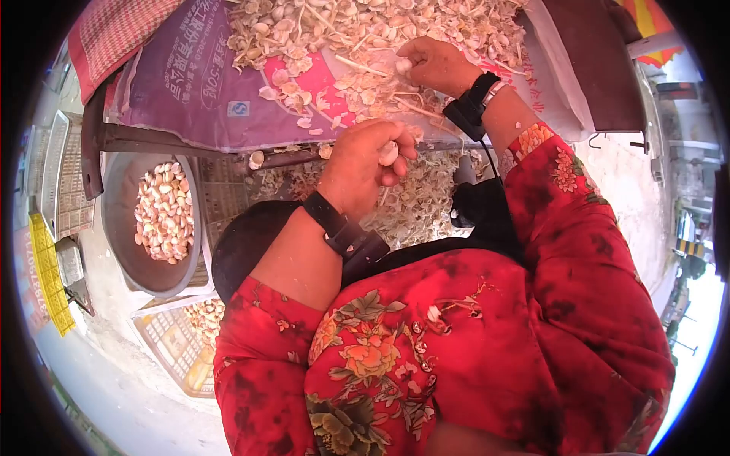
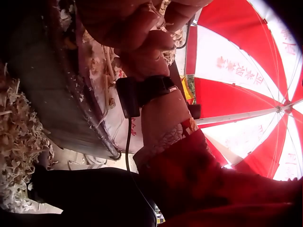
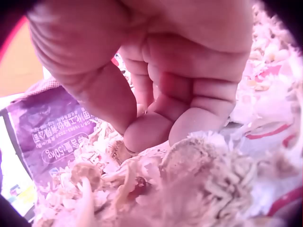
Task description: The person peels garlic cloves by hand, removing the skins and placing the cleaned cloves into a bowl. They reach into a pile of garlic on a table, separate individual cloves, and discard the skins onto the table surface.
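My left hand [image 1: 361, 163] is by the front edge of the table, its fingers curled round a pale garlic clove [image 1: 389, 153]. Further forward, my right hand [image 1: 442, 67] reaches down to the garlic pile [image 1: 304, 34], where bulbs, loose skins and dry stalks lie mixed. A whitish piece of garlic [image 1: 403, 66] shows at the right thumb and fingertips. In the right wrist view, the bent fingers [image 3: 149, 132] come together low over skins and a bulb [image 3: 194, 153]. The left wrist view shows the curled left fingers [image 2: 137, 28] close up, their clove hidden.
Purple printed sacking [image 1: 182, 83] covers the table. A grey basin [image 1: 114, 220] of cloves stands at lower left, near a plastic crate [image 1: 163, 342] holding more. Skins [image 1: 418, 201] lie heaped below the table edge. A red and white umbrella [image 2: 236, 61] spreads overhead.
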`<action>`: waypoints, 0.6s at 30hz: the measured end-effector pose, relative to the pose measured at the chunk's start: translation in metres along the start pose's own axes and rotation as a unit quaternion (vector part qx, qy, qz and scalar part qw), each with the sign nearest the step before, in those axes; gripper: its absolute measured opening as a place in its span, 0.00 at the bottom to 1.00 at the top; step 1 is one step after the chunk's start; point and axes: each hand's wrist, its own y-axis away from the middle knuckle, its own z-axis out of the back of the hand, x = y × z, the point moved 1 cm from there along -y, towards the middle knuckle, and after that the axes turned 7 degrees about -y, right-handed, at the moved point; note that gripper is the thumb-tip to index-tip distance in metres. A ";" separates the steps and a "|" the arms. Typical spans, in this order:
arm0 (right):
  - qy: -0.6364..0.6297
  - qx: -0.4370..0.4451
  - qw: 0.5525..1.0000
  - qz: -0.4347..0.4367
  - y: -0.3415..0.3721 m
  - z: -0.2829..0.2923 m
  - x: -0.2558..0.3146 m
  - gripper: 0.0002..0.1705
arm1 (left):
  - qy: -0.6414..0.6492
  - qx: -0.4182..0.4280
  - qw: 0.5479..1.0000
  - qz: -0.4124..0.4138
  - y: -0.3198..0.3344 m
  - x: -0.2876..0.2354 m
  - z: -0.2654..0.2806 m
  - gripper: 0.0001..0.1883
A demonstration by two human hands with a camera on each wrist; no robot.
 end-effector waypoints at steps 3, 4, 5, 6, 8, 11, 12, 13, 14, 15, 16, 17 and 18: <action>-0.197 0.066 0.977 -0.044 0.024 0.011 0.014 0.20 | -0.002 -0.023 1.000 -0.014 -0.004 0.002 -0.003 0.12; -0.201 0.064 0.976 -0.047 0.033 0.010 0.024 0.25 | -0.002 -0.032 0.999 -0.022 -0.006 0.001 -0.003 0.12; -0.196 0.063 0.978 -0.019 0.043 0.006 0.031 0.24 | -0.008 -0.040 0.999 -0.030 -0.008 0.000 -0.004 0.12; -0.193 0.062 0.979 0.008 0.054 0.001 0.035 0.24 | -0.015 -0.049 0.998 -0.037 -0.009 0.000 -0.005 0.12; -0.059 0.077 0.983 0.155 0.068 -0.007 0.035 0.24 | -0.022 -0.042 0.998 -0.035 -0.009 -0.001 -0.008 0.12; 0.282 0.064 0.924 0.250 0.091 -0.014 0.065 0.27 | -0.036 -0.011 0.999 -0.006 -0.008 -0.002 -0.013 0.11; 0.271 0.085 0.924 0.257 0.100 -0.017 0.079 0.30 | -0.049 -0.011 0.999 0.005 -0.008 -0.001 -0.014 0.11; 0.264 0.076 0.925 0.265 0.102 -0.018 0.078 0.29 | -0.061 -0.011 0.998 0.015 -0.010 -0.001 -0.014 0.11; 0.256 0.067 0.925 0.273 0.104 -0.019 0.076 0.29 | -0.041 -0.005 0.999 0.012 -0.013 0.004 -0.010 0.12; 0.249 0.059 0.925 0.281 0.106 -0.020 0.074 0.28 | -0.033 -0.011 0.999 0.007 -0.013 0.006 -0.008 0.11; 0.200 0.038 0.939 0.276 0.107 -0.020 0.071 0.24 | -0.025 -0.016 1.000 0.001 -0.013 0.007 -0.006 0.11; 0.152 0.016 0.951 0.270 0.107 -0.017 0.067 0.19 | -0.018 -0.021 1.000 -0.005 -0.013 0.007 -0.005 0.11; 0.104 -0.006 0.959 0.263 0.108 -0.015 0.064 0.14 | -0.020 -0.019 1.000 -0.015 -0.011 0.006 -0.004 0.10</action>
